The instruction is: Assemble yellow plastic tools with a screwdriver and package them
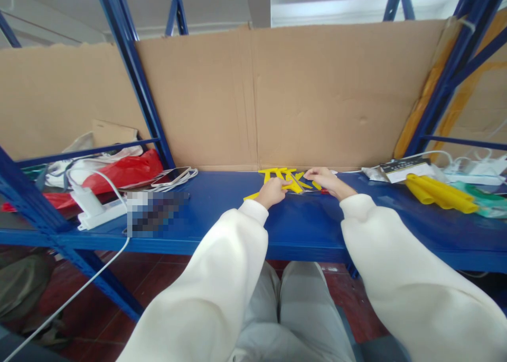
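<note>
Several cut yellow strips (279, 172) lie in a loose pile on the blue shelf (222, 209), near the cardboard at the back. My left hand (272, 191) is at the pile's left front side, its fingers closed around part of a yellow strip. At the pile's right side, my right hand (322, 178) hovers with fingers bent towards the strips; whether it holds anything is too small to tell. A thin metallic tool, perhaps scissors, with a red part (324, 191) lies under and beside my right hand, partly hidden by it.
A rolled yellow sheet (439, 193) and packets lie at the right. To the left are a phone (171, 177), a white power strip (103, 213), a red bag (124, 171) and a hanging white cable. Cardboard (317, 93) closes off the back between blue posts.
</note>
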`<action>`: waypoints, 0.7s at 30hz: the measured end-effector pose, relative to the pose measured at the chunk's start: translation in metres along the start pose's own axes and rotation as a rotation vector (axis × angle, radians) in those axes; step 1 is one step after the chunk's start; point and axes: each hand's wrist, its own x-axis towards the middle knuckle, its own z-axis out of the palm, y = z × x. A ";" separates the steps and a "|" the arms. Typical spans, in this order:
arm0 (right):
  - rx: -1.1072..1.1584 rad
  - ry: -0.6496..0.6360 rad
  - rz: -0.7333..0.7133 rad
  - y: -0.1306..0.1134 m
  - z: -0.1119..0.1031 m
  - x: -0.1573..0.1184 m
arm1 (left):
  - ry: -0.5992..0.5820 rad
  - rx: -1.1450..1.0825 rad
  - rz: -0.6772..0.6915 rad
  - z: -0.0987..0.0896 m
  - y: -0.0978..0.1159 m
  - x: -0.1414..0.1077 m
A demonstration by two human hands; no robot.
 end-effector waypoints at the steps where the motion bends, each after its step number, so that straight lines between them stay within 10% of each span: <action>1: 0.032 -0.028 -0.017 -0.005 0.006 -0.003 | -0.001 0.017 -0.003 0.000 0.001 -0.001; 21: -0.054 -0.166 -0.008 -0.024 0.025 -0.023 | 0.002 0.092 -0.017 -0.001 0.006 -0.003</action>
